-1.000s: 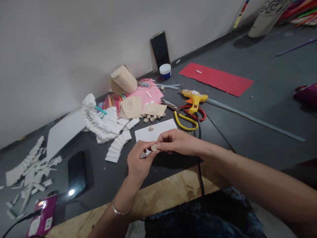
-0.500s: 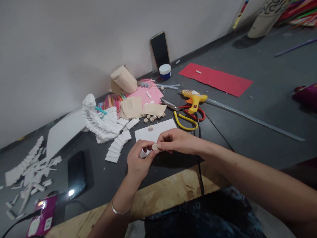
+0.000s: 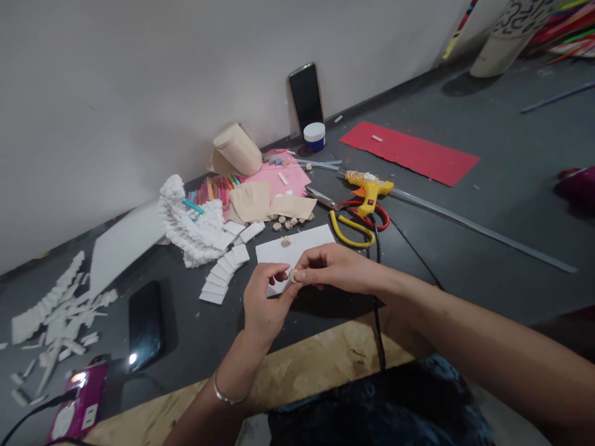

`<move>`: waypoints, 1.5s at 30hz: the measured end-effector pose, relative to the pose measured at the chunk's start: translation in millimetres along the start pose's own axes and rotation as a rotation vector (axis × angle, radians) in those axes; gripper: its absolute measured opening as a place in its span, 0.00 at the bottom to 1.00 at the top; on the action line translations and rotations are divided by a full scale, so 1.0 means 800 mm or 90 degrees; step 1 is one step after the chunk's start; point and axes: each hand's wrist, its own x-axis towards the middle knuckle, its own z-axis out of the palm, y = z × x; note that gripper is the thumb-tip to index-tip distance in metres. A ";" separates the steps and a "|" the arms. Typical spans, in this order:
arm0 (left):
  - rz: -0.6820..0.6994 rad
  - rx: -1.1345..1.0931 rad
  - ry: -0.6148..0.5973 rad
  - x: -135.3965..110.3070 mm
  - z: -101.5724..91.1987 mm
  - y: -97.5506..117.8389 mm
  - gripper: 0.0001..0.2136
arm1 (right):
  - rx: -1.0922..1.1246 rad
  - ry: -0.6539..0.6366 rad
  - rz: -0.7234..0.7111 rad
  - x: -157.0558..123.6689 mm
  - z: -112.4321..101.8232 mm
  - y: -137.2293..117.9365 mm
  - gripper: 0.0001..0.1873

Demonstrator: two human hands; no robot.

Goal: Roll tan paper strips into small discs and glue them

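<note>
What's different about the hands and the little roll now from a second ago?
The left hand has loosened: its forefinger seems to have come away from the roll, and the thumb is close below it. The roll has turned, so less of its round face shows. The right hand still pinches it. The glue gun and scissors stayed put.

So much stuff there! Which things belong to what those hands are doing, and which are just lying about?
Seemingly in the job:
- small beige disc, at the fingertips of the right hand and left hand
- white sheet, beneath
- similar beige pieces
- perhaps the yellow glue gun

Probably just lying about:
- propped-up phone
- white-lidded jar
- red paper
</note>
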 end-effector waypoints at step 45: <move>-0.170 0.104 -0.066 0.057 -0.007 -0.044 0.08 | -0.438 0.580 -0.389 0.008 -0.056 0.004 0.12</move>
